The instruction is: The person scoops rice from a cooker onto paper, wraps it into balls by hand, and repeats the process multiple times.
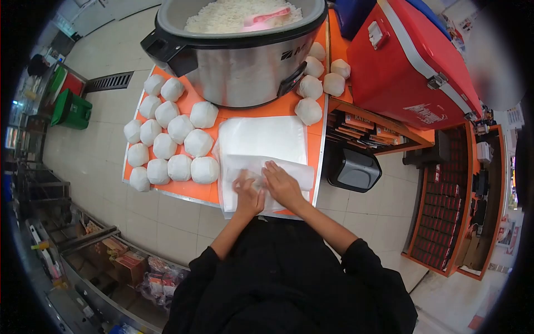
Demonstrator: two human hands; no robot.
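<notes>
A stack of white wrapping paper (264, 136) lies at the front of the orange table. Its top sheet, a paper sheet (300, 173), is folded over toward me, with a free edge across the stack. My right hand (282, 185) rests on the folded part, fingers stretched out flat. My left hand (248, 193) is beside it with bent fingers at the paper; they are slightly blurred. Whatever lies under the fold is hidden. Several white paper-wrapped bundles (179, 129) sit in rows to the left.
Behind the paper stands a large rice cooker (239, 69) full of white rice (217, 16), with a pink rice scoop (267, 19) in it. More wrapped bundles (308, 111) line its right side. A red cooler box (409, 67) and a black bin (356, 170) are farther right.
</notes>
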